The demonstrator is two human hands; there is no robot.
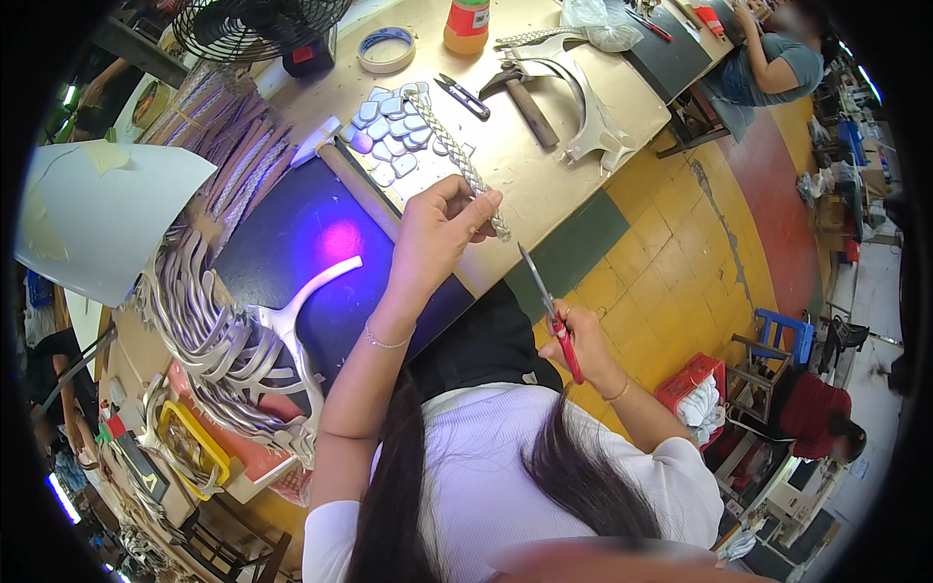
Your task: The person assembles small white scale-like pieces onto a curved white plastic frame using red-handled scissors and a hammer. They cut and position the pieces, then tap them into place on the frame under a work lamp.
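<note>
Her left hand [434, 233] pinches a silvery braided strap [457, 155] trailing over the tan wooden workbench [544, 165] — the right hand [573, 345] grips red-handled metal scissors [549, 311], blades nearly closed, just beside it.

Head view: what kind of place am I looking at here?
Probably a small footwear or leather-goods workshop. The left hand holds a braided strap and the right hand red-handled snips over a workbench with stacked silver strap pieces and a hammer. Other workers sit nearby.
</note>
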